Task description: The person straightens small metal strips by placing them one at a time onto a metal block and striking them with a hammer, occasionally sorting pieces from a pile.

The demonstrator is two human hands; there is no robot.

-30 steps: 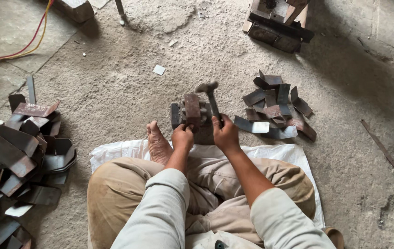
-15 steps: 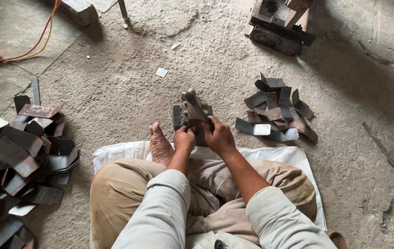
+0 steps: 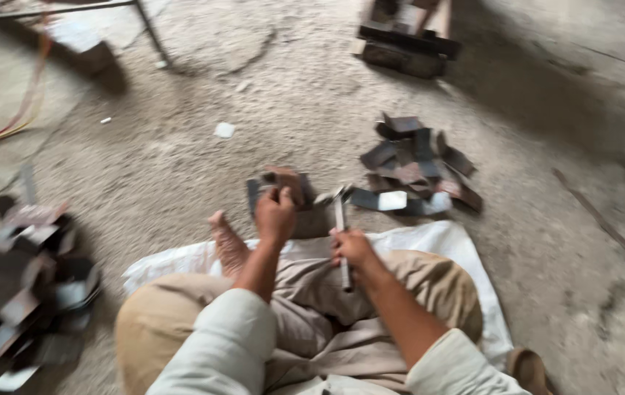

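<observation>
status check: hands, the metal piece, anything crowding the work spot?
Left hand grips bent metal piece on the floor. Right hand holds hammer, head low beside the piece. Bare foot close by left; pile of metal pieces right.

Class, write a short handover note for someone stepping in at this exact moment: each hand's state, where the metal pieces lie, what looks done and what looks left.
Left hand: closed on a bent metal piece, held on the ground just ahead of the bare foot.
Right hand: gripping the hammer, head low near the piece.
Smaller pile lies to the right on the floor; larger pile to the left.
Done or left: the picture is blurred, so which pile is finished cannot be told; one piece is in hand.
</observation>
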